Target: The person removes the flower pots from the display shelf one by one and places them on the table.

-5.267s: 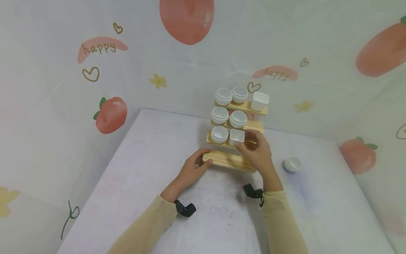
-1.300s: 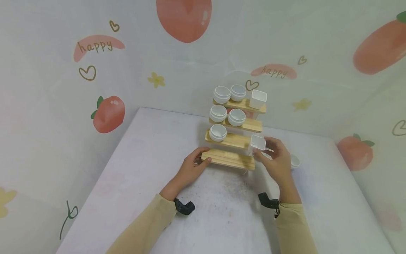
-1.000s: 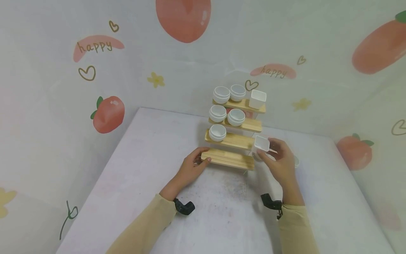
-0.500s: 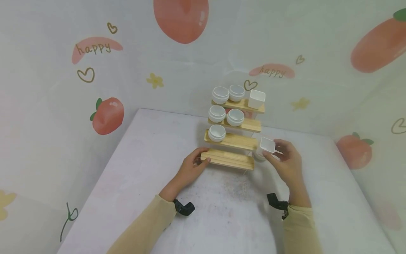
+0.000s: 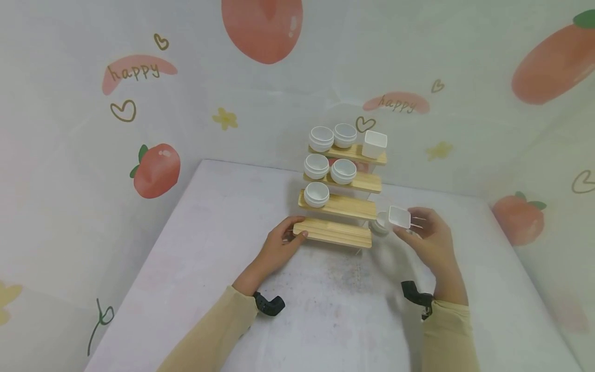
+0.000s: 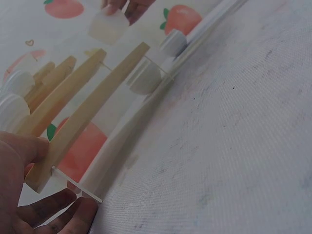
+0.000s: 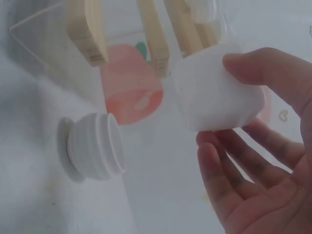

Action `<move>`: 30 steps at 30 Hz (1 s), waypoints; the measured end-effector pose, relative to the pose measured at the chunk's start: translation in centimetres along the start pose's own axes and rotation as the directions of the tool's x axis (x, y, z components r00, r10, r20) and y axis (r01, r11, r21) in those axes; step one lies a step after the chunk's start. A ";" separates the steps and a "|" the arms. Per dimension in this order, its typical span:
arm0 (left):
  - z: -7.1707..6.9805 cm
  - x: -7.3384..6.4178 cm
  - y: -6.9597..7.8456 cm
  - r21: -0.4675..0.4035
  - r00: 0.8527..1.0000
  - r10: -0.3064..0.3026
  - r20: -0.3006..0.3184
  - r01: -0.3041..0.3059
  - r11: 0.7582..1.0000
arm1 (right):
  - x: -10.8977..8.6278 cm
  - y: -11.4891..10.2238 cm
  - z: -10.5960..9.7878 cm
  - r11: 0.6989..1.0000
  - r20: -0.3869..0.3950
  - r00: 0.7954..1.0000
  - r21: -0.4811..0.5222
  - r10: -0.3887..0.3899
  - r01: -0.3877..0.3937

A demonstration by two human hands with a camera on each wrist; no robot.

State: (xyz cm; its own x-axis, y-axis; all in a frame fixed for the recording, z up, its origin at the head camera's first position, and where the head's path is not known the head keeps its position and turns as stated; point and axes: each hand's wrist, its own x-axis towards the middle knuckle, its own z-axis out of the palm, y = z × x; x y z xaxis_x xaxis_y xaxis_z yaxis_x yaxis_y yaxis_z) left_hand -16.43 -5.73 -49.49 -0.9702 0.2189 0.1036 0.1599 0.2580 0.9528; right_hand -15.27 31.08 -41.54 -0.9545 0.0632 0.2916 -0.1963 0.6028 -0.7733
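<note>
My left hand (image 5: 284, 242) grips the left end of the lowest board (image 5: 332, 232) of a stepped wooden display rack with clear side panels. In the left wrist view the thumb (image 6: 30, 148) lies on the board and the other fingers are by the clear panel. To the right of the rack, my right hand (image 5: 429, 237) pinches a white square cup (image 5: 399, 217) between thumb and fingers, held up off the table. Several round white bowls (image 5: 317, 194) and another square cup (image 5: 374, 144) stand on the upper boards; the lowest board bears nothing.
A round white bowl (image 5: 380, 223) stands on the table (image 5: 297, 320) beside the rack's right side. Another white bowl (image 6: 173, 43) shows beyond it in the left wrist view, hidden in the head view. A fruit-printed backdrop (image 5: 279, 103) rises behind.
My right hand has lifted the square cup off the board second from the bottom and carried it rightward, away from the rack. The left hand keeps its grip on the lowest board.
</note>
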 end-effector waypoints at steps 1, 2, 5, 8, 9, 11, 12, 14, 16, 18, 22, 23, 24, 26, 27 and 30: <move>0.0 0.0 0.0 0.000 1.000 -0.001 -0.001 0.001 1.000 | 0.0 0.1 -0.1 1.000 0.010 1.000 -0.008 0.009 -0.009; 0.0 0.0 0.0 0.000 1.000 -0.002 -0.002 0.002 1.000 | 0.0 0.1 -0.2 1.000 0.019 1.000 -0.024 0.017 -0.016; 0.0 0.0 0.0 0.001 1.000 -0.003 -0.004 0.003 1.000 | 0.0 0.2 -0.4 0.999 0.053 0.998 -0.040 0.032 -0.030; 0.0 0.0 -0.1 0.002 1.000 -0.002 -0.005 0.002 1.000 | -0.1 0.3 -0.7 0.999 0.095 0.995 -0.044 0.036 -0.032; 0.0 0.0 -0.1 0.001 1.000 -0.003 -0.004 0.003 1.000 | -0.1 0.2 -0.7 0.998 0.112 0.993 -0.045 0.041 -0.036; 0.0 0.1 -0.1 0.001 1.000 -0.003 -0.005 0.003 1.000 | -0.1 0.4 -0.9 0.997 0.146 0.988 -0.060 0.053 -0.045; 0.0 0.0 0.0 0.001 1.000 -0.005 -0.005 0.005 1.000 | -0.2 0.4 -1.0 0.997 0.163 0.985 -0.065 0.062 -0.052; 0.0 0.0 0.0 0.002 1.000 -0.009 -0.005 0.009 1.000 | -0.2 0.6 -1.1 0.995 0.194 0.977 -0.074 0.085 -0.072; 0.0 0.0 0.1 0.004 1.000 -0.011 -0.007 0.011 1.000 | -0.2 0.9 -1.1 0.993 0.220 0.970 -0.079 0.105 -0.090; 0.0 -0.1 0.1 0.003 1.000 -0.014 -0.006 0.014 1.000 | -0.2 1.1 -1.0 0.992 0.245 0.962 -0.073 0.121 -0.106; 0.0 -0.1 0.3 0.000 1.000 -0.015 0.001 0.015 1.000 | -0.2 1.4 -1.0 0.989 0.292 0.945 -0.068 0.148 -0.134; -0.1 -0.1 0.4 -0.001 1.000 -0.015 0.003 0.015 1.000 | -0.2 1.4 -1.0 0.988 0.302 0.941 -0.065 0.151 -0.138; -0.1 -0.1 0.4 -0.002 1.000 -0.015 0.003 0.015 1.000 | -0.2 1.5 -0.9 0.988 0.311 0.938 -0.065 0.153 -0.140; -0.1 -0.1 0.4 -0.003 1.000 -0.015 0.005 0.015 1.000 | -0.2 1.5 -0.9 0.988 0.325 0.933 -0.066 0.154 -0.141; -0.1 -0.1 0.4 -0.004 1.000 -0.015 0.006 0.015 1.000 | -0.1 1.6 -0.9 0.988 0.330 0.932 -0.066 0.151 -0.137; -0.1 -0.1 0.4 -0.004 1.000 -0.018 0.008 0.018 1.000 | -0.1 1.8 -0.8 0.990 0.347 0.928 -0.052 0.140 -0.130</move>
State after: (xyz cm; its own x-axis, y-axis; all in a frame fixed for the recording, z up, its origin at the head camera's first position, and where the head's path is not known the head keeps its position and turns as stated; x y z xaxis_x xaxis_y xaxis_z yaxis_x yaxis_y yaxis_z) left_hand -16.32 -5.73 -49.09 -0.9715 0.2216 0.0846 0.1421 0.2580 0.9556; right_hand -15.38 32.78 -42.49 -0.9906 -0.1328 -0.0328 -0.0588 0.6297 -0.7746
